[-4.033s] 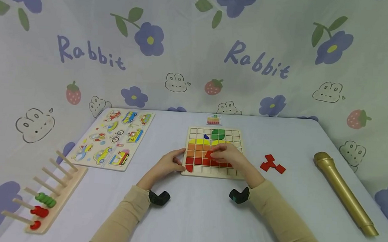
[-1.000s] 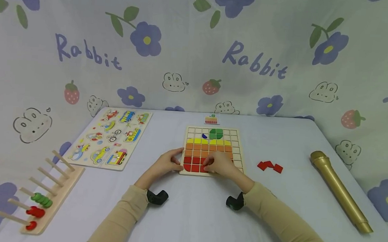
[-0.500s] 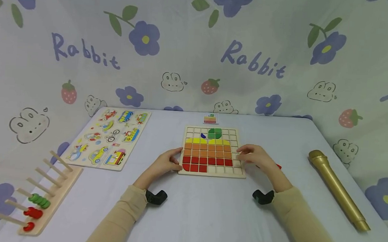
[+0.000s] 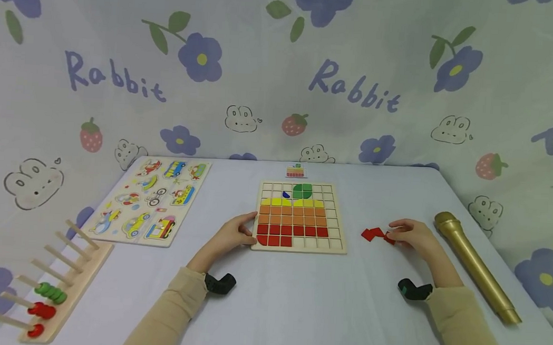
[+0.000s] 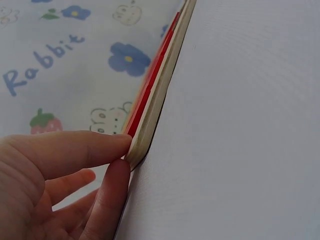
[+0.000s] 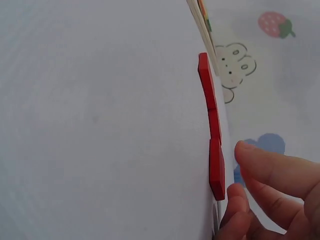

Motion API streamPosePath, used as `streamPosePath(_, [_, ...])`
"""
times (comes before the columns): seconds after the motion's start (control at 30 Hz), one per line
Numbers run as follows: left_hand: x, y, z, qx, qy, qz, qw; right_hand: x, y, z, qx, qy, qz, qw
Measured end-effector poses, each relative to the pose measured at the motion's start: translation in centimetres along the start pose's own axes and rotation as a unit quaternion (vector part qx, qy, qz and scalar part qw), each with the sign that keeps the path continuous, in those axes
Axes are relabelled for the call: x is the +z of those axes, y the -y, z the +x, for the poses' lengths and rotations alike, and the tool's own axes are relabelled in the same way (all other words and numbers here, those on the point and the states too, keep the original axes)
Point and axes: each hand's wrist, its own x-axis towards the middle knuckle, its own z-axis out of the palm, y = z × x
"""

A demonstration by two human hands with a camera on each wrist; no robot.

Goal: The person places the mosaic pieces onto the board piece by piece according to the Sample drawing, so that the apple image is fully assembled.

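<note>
The red pieces (image 4: 375, 234) are lying loose on the table (image 4: 297, 300), just off the fingertips of the right hand (image 4: 412, 238) and well apart from the grid board (image 4: 299, 216). In the right wrist view the red pieces (image 6: 212, 135) are sitting edge to edge in a short row, and the fingers (image 6: 270, 167) are curling toward the nearest one — the thumb tip looks to be touching its end, though the angle is too steep to say for sure. Nothing is lifted; the fingers are half bent and not closed round anything.

The left hand (image 4: 232, 236) is holding the near left corner of the grid board. In the left wrist view the thumb and forefinger (image 5: 85, 150) are pinching that corner of the grid board (image 5: 155, 100) — the thumb lying along the top edge, the forefinger pressing the side. The board is carrying a green shape at its far edge, then yellow, orange and red rows, with open cells in the row nearest the fingers.

Just beyond the right hand's knuckles a gold microphone (image 4: 475, 266) is lying on the table. Beyond the board's far edge a small picture card (image 4: 296, 170) is resting. Out past the left hand a vehicle puzzle board (image 4: 148, 199) is lying flat, and nearer the left elbow a wooden peg rack (image 4: 56, 280) is holding green and red rings.
</note>
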Motion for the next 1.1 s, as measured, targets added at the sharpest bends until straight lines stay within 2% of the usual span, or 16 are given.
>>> streamPosePath(0.13, [0.1, 0.0, 0.0, -0.003, 0.000, -0.002, 1.0000, 0.1, -0.1, -0.1, 0.005, -0.007, -0.050, 0.999])
streamPosePath(0.2, [0.2, 0.5, 0.3, -0.003, -0.002, 0.000, 1.0000, 0.2, -0.1, -0.1, 0.007, -0.009, -0.070, 0.997])
streamPosePath(0.4, [0.2, 0.5, 0.3, -0.004, -0.003, 0.007, 1.0000, 0.3, 0.1, 0.0, -0.007, -0.010, -0.091, 0.996])
streamPosePath(0.5, [0.2, 0.4, 0.3, -0.004, -0.003, 0.011, 0.9999, 0.5, 0.9, 0.1, -0.019, -0.013, -0.078, 0.997])
streamPosePath(0.6, [0.1, 0.4, 0.3, -0.003, -0.004, 0.012, 0.9999, 1.1, 2.3, 0.2, -0.020, -0.003, -0.032, 0.999])
streamPosePath(0.7, [0.1, 0.4, 0.3, -0.003, -0.004, 0.013, 0.9999, 2.5, 4.2, 0.6, -0.011, 0.026, 0.040, 0.999])
streamPosePath(0.8, [0.1, 0.5, 0.3, -0.004, -0.006, 0.012, 0.9999, 4.4, 6.1, 1.0, -0.007, 0.069, 0.104, 0.992])
streamPosePath(0.87, [0.1, 0.5, 0.3, -0.003, -0.006, 0.011, 0.9999, 6.0, 7.2, 1.2, -0.012, 0.096, 0.128, 0.987])
streamPosePath(0.97, [0.1, 0.4, 0.2, 0.000, -0.005, 0.008, 1.0000, 8.5, 8.7, 1.4, -0.021, 0.123, 0.127, 0.984])
streamPosePath(1.1, [0.1, 0.2, 0.1, 0.007, -0.001, 0.004, 1.0000, 11.5, 9.9, 1.4, -0.043, 0.126, 0.052, 0.990])
